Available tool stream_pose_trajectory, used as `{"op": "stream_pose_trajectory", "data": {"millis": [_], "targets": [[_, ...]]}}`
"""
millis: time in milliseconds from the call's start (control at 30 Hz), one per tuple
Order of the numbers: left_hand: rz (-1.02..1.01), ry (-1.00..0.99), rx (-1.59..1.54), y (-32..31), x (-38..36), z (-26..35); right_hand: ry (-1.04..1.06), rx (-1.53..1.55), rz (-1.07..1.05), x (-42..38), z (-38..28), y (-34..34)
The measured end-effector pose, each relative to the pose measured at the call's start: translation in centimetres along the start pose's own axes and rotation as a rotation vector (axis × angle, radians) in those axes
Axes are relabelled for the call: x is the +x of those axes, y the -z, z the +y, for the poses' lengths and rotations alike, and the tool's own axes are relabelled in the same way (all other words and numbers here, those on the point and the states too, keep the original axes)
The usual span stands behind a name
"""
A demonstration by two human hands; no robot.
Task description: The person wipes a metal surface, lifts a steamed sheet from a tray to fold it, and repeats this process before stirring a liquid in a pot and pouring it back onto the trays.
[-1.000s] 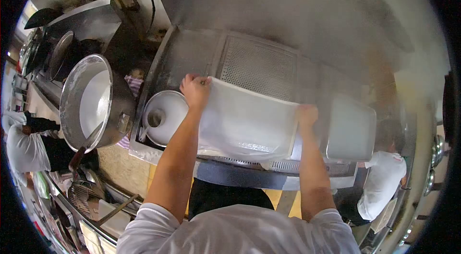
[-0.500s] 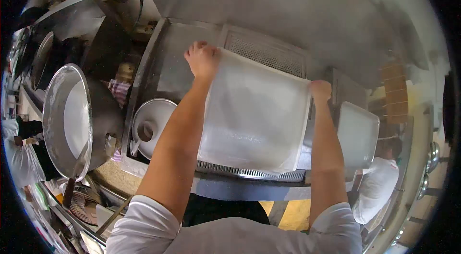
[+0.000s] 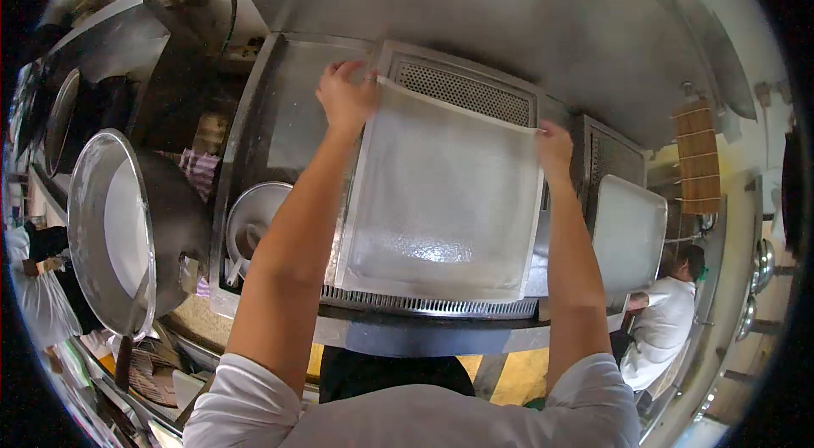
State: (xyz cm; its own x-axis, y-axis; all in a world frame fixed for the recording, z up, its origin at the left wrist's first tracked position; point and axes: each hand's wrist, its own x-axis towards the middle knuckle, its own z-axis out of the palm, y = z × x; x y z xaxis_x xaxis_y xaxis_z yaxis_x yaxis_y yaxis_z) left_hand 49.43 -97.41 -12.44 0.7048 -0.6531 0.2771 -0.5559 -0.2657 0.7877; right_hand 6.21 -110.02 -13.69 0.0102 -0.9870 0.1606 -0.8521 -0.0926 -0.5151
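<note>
A thin whitish translucent sheet, wet and shiny near its front edge, lies over a perforated metal steamer plate. Cloth seems likely, but its material is hard to tell. My left hand pinches the sheet's far left corner, its other fingers loosely curled. At the far right corner, my right hand is closed on the edge. A row of the plate's holes shows beyond the far edge, and a slotted metal strip shows along the front.
To the left stand a large metal pot of white liquid and a round pan with a ladle, partly behind my forearm. A whitish tray leans at the right, near a second perforated plate. A person in white is beyond it.
The sheet now lies flatter, and a bright wet reflection shows near its front edge. Both hands have shifted slightly left in view. More of the perforated plates shows, with less haze.
</note>
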Motion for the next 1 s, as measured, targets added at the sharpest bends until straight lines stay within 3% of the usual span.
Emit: {"op": "stream_pose_trajectory", "data": {"millis": [67, 167, 267, 333, 500, 600, 700, 833, 1000], "targets": [[0.024, 0.015, -0.066, 0.5, 0.1, 0.1, -0.228, 0.209, -0.319, -1.3, -1.8, -0.2], [0.013, -0.002, -0.098, 1.3, 0.2, -0.2, -0.323, 0.083, -0.502, -2.3, -6.6, 1.3], [-0.049, -0.103, 0.019, 1.9, 0.2, -1.5, -0.292, 0.119, -0.454, -3.9, -10.5, 1.8], [-0.112, -0.18, 0.125, 2.3, 0.1, -1.9, -0.191, 0.193, -0.444, -4.9, -11.6, -1.8], [-0.212, -0.363, 0.301, 2.2, -1.2, -0.9, -0.326, 0.918, -0.821, -7.7, -22.1, -4.7], [-0.335, -0.419, 0.476, 2.5, -1.2, -0.7, -0.451, 1.214, -0.87, -7.5, -26.3, -8.2], [-0.391, -0.436, 0.517, 2.9, -1.0, -0.4, -0.492, 1.247, -1.016, -6.4, -27.9, -10.8], [-0.429, -0.468, 0.541, 3.6, -0.8, -0.2, -0.474, 1.161, -1.025, -8.2, -28.0, -10.7], [-0.44, -0.519, 0.572, 3.0, -0.8, -1.0, -0.364, 0.738, -1.118, -22.7, -24.9, -7.5]]}}
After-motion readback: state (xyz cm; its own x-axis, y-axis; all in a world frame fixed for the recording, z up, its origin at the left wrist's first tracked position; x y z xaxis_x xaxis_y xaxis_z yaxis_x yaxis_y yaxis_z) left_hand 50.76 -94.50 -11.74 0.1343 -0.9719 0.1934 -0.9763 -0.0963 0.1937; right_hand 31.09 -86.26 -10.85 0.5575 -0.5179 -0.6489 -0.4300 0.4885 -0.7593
